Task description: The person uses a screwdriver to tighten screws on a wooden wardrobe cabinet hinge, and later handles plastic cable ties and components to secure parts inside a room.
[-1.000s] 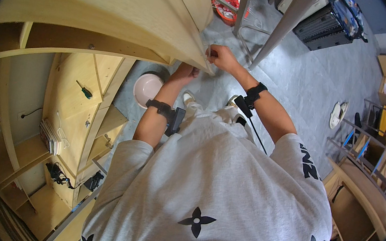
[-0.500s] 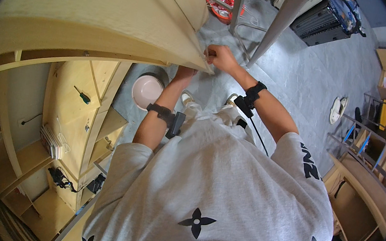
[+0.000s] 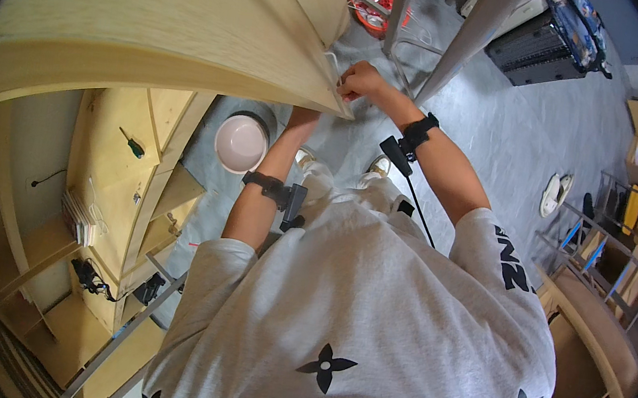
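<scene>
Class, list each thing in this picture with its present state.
Wooden panel: open or shut unclear
Left hand: mostly hidden by the panel
Right hand: partly curled, grip unclear
Pink basin: mouth up
Screwdriver: lying unheld
White shoes: unworn
Red basket: filled

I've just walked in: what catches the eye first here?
A large pale wooden panel sweeps across the upper left, the person's right hand at its narrow end. Below it in view, a round pink basin sits on the grey floor. Farther left lies a green-handled screwdriver.
</scene>
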{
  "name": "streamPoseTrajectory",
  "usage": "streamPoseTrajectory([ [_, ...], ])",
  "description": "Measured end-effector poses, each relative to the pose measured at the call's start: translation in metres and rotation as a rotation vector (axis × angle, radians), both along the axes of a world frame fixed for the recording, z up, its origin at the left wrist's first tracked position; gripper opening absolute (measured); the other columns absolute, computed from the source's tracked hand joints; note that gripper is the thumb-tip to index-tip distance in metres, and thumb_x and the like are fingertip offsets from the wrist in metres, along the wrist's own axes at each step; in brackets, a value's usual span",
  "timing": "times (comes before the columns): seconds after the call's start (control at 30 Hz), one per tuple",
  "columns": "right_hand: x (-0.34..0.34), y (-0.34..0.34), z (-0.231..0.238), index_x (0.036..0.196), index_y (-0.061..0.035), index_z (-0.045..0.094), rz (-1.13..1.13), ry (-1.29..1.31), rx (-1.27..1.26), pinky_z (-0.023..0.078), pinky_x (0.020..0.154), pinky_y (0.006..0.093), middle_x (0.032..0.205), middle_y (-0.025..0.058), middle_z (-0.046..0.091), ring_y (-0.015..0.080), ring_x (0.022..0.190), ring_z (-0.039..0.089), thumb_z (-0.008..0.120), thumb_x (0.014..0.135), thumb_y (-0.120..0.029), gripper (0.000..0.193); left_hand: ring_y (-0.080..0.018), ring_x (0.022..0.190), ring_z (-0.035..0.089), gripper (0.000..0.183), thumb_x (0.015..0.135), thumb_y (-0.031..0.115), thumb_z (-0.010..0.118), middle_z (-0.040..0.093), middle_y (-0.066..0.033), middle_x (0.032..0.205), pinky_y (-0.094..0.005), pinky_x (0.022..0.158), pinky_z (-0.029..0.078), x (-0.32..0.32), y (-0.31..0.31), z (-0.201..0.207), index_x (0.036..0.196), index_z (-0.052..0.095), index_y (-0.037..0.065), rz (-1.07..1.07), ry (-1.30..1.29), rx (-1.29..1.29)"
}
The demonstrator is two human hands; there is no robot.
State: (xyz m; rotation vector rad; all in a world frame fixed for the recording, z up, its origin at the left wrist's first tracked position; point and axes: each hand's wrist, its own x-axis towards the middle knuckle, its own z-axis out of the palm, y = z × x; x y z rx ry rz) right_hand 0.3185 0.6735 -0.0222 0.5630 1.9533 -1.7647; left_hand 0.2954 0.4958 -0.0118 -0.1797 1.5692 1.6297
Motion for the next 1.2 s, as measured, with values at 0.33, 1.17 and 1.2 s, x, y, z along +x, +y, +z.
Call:
streamPoseTrajectory([
  [0.33, 0.003, -0.008, 0.001, 0.08, 0.006, 0.059, 0.172, 0.352, 0.117, 0.052, 0.054, 0.0277, 0.068, 0.0082, 0.06, 0.0151, 0.062, 0.061, 0.064, 0.068, -0.001, 0.015, -0.005, 0.059, 0.042, 0.013, 0.088, 0.03, 0.054, 0.049, 0.005, 0.075, -0.0208, 0.052, 0.034, -0.005, -0.026, -0.033, 0.092, 0.05, 0.018, 0.002, -0.147, 0.246],
  [1.17, 0.004, -0.007, 0.002, 0.09, 0.0053, 0.056, -0.061, 0.056, -0.31, 0.055, 0.057, 0.0286, 0.078, 0.0097, 0.06, 0.0189, 0.065, 0.063, 0.066, 0.07, 0.0, 0.023, -0.0106, 0.081, 0.051, 0.021, 0.089, 0.034, 0.05, 0.055, 0.0022, 0.092, -0.0252, 0.063, 0.042, -0.016, -0.036, -0.033, 0.102, 0.051, 0.018, 0.106, -0.36, 0.245],
  [1.2, 0.004, -0.007, 0.002, 0.085, 0.0044, 0.058, -0.086, 0.042, -0.317, 0.054, 0.057, 0.0279, 0.076, 0.0088, 0.06, 0.0182, 0.064, 0.063, 0.068, 0.069, -0.001, 0.02, -0.0106, 0.081, 0.051, 0.021, 0.089, 0.034, 0.05, 0.055, 0.0022, 0.092, -0.0252, 0.063, 0.042, -0.016, -0.034, -0.029, 0.102, 0.051, 0.018, 0.107, -0.36, 0.243],
])
